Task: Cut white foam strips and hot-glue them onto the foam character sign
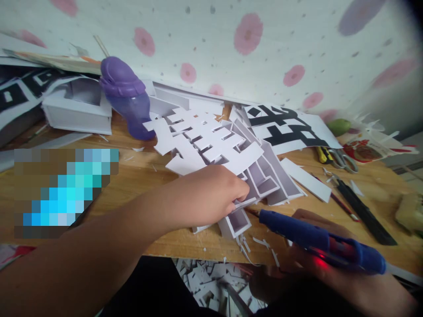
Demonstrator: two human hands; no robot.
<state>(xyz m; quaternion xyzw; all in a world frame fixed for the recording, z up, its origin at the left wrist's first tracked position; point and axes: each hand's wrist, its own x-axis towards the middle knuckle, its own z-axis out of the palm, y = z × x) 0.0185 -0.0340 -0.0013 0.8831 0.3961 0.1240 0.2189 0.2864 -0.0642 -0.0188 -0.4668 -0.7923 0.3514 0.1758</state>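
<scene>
Plainly, in the head view, my left hand [221, 189] is clamped, thumb and forefinger, on the near edge of the white walled structure [266, 186], which spreads over the wooden table [142, 169] from ten to two o'clock of my knuckles. Its channel walls run roughly from eleven to five, though a white cut-out sheet [208, 132] lying over part of it hides the full long axis. My right hand [333, 277] is wrapped around a blue pen-like tool [297, 230] with a red light glowing in it. From that hand the structure lies between ten and eleven o'clock. The tool's long axis runs from four to ten, so its dark tip is just beside my left fingertips, at their four o'clock; whether it touches white board, I cannot tell. My left hand is nearer, on the structure itself; my right is apart from it.
</scene>
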